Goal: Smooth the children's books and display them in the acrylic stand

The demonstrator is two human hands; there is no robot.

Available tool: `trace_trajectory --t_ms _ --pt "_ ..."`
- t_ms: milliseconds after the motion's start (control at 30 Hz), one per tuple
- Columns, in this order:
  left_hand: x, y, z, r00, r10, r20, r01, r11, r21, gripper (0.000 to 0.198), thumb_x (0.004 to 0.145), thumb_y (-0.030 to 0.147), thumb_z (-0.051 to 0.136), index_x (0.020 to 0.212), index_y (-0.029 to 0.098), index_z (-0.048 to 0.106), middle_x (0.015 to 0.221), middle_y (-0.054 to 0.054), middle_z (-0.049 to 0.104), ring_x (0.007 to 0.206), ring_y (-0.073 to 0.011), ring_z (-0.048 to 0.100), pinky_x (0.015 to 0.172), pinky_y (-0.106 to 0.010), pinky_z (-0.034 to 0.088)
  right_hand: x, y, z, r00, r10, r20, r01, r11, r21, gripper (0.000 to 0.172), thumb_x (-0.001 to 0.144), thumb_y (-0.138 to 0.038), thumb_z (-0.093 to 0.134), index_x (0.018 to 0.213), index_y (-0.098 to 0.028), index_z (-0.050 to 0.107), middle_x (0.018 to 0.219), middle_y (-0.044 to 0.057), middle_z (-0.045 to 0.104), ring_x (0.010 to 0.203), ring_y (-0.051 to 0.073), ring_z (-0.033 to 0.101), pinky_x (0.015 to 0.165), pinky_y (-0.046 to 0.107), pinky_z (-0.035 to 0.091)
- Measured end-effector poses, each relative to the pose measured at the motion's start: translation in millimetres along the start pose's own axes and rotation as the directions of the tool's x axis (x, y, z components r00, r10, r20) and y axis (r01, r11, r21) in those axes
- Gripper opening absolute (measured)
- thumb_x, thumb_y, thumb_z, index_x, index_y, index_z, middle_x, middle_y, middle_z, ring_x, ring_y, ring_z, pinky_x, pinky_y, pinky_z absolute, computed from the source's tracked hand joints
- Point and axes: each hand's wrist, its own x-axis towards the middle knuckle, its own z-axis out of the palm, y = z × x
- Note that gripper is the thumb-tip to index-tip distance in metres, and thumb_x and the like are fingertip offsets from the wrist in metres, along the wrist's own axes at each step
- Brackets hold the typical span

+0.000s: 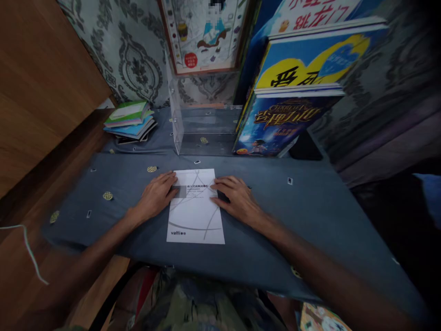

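A white booklet [195,214] with thin grey curves and "valli" printed near its lower edge lies flat on the blue-grey cloth [275,216] in front of me. My left hand [158,191] rests at its left edge, fingers stretched out over the margin. On the opposite side, my right hand [236,195] touches the right edge with its fingers apart. Neither hand is closed around the booklet. Whether it has several pages inside cannot be seen.
Behind the booklet stands a clear acrylic rack [177,115]. Upright books [282,119] fill its right side, and a picture book [206,41] stands at the back. A small stack of books [129,120] lies back left. A white cable [29,250] hangs at the far left.
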Motion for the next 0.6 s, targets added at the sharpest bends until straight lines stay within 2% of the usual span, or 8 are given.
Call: trace_trajectory --t_ms 167,333,600 --pt "12.7 3.8 1.5 0.998 0.058 0.013 -0.058 0.998 -0.004 0.036 0.096 0.025 0.05 0.129 0.012 0.06 0.141 -0.016 0.06 0.133 -0.03 0.054 0.111 -0.05 0.046 0.1 -0.1 -0.5 1.0 0.006 0.01 -0.005 1.0 -0.01 0.024 0.093 -0.031 0.064 0.112 -0.02 0.072 0.122 0.013 0.071 0.114 0.031 0.061 0.092 0.05 0.049" --pt "28.0 8.7 7.0 0.988 0.155 -0.008 -0.155 0.987 -0.037 0.035 0.097 0.021 0.046 0.128 0.017 0.061 0.14 -0.013 0.061 0.132 -0.0281 0.056 0.108 -0.049 0.048 0.3 -2.2 -1.8 1.0 -0.001 0.012 0.001 1.0 -0.024 0.023 0.093 -0.03 0.064 0.112 -0.019 0.072 0.121 0.013 0.071 0.115 0.03 0.061 0.092 0.048 0.049" --pt "69.4 17.7 17.5 0.947 0.32 0.023 -0.311 0.934 -0.178 0.037 0.1 0.017 0.039 0.129 0.017 0.061 0.14 -0.011 0.062 0.133 -0.022 0.056 0.111 -0.044 0.045 1.3 -4.5 -3.8 1.0 0.006 0.028 -0.005 1.0 -0.013 0.022 0.093 -0.028 0.064 0.111 -0.019 0.072 0.121 0.014 0.07 0.114 0.031 0.06 0.092 0.048 0.049"
